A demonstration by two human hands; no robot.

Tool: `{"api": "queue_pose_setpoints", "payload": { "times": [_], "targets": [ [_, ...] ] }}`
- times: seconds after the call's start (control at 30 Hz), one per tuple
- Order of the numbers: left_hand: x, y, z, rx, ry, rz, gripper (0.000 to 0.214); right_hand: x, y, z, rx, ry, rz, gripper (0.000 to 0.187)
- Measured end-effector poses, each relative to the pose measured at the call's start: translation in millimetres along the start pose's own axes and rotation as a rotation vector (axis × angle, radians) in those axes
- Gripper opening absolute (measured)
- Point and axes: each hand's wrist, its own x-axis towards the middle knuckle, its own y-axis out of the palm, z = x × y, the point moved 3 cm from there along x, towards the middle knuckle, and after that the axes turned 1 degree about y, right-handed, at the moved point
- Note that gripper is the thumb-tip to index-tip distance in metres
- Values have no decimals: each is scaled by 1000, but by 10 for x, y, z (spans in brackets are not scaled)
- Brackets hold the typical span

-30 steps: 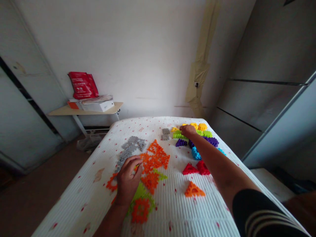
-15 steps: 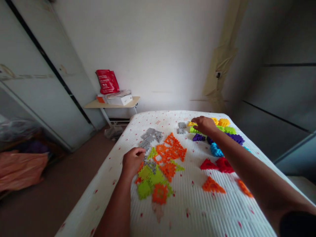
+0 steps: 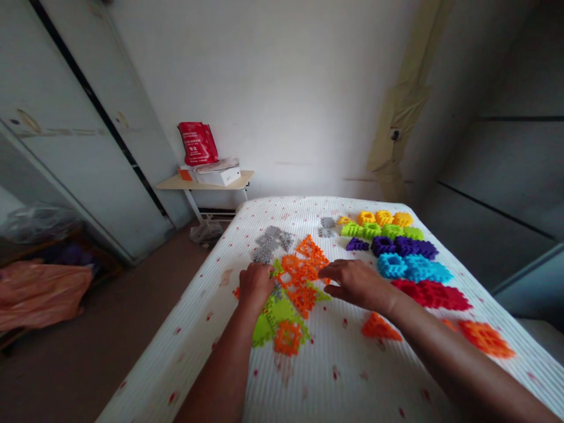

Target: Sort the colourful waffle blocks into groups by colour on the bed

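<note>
Flat interlocking plastic pieces with toothed edges lie in a loose pile on the bed. My left hand (image 3: 256,286) is over the pile's left side, fingers curled downward; whatever they hold is hidden. Close by are a small grey piece (image 3: 277,289) and lime green pieces (image 3: 282,309). My right hand (image 3: 355,282) is at the pile's right edge, thumb and fingers apart, beside the orange pieces (image 3: 304,269). Nothing shows in it. Grey pieces (image 3: 272,238) are heaped at the back of the pile, and a square orange piece (image 3: 288,337) lies at its front.
To the right, sorted rows run yellow (image 3: 384,218), lime (image 3: 369,230), purple (image 3: 403,245), blue (image 3: 414,268), red (image 3: 434,294) and orange (image 3: 487,339). A lone orange triangle (image 3: 379,326) lies nearer. Two grey squares (image 3: 327,222) sit behind. A small table (image 3: 207,181) holds a red bag (image 3: 198,144).
My right hand has come back from the yellow row to the orange pieces in the pile. My left hand has shifted slightly right, its fingers now turned down. The view has moved slightly.
</note>
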Motion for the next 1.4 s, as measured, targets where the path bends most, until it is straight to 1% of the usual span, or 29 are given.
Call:
{"api": "queue_pose_setpoints", "payload": {
  "times": [0.1,0.17,0.27,0.33,0.43,0.5,0.57,0.67,0.73,0.9,1.03,1.13,1.2,1.27,1.3,1.33,1.4],
  "targets": [
    [30,19,2,-16,-20,-6,20,-5,44,50,41,-13,-14,24],
    [33,8,-1,-38,-30,-20,18,-4,66,39,41,15,-18,24],
    [18,-24,3,-91,-41,-64,16,-14,93,10,52,51,-27,24],
    [11,-43,23,-145,-54,-111,20,-23,111,-11,67,62,-38,23],
    [11,-47,62,-272,-76,-180,29,-21,136,-44,77,71,-76,21],
    [11,-34,63,-375,-71,-205,35,-1,144,-57,85,74,-134,20],
    [0,-20,31,-571,-63,-211,37,37,145,-53,103,70,-211,20],
    [-40,-10,-81,-939,-55,-171,45,122,160,-12,134,55,-311,21],
    [-75,-18,-181,-1063,-46,-120,52,189,191,29,133,39,-338,20],
    [-147,-35,-363,-1130,-28,-24,60,321,270,96,34,28,-305,15],
    [-175,-32,-422,-1201,-21,23,63,352,268,135,-60,4,-253,11],
    [-184,-32,-449,-1209,-5,28,65,353,263,138,-84,-22,-208,13],
    [-180,-22,-458,-1206,-7,30,68,357,244,72,-71,-35,-189,16],
    [-168,-2,-444,-1213,-40,21,71,373,180,-97,-61,-9,-181,21],
    [-159,6,-426,-1217,-63,-4,72,386,125,-230,-67,41,-185,23],
    [-149,10,-403,-1218,-84,-35,72,400,59,-396,-89,128,-186,26],
    [-132,5,-350,-1213,-113,-104,70,424,-93,-787,-165,369,-178,31]
  ]
}}
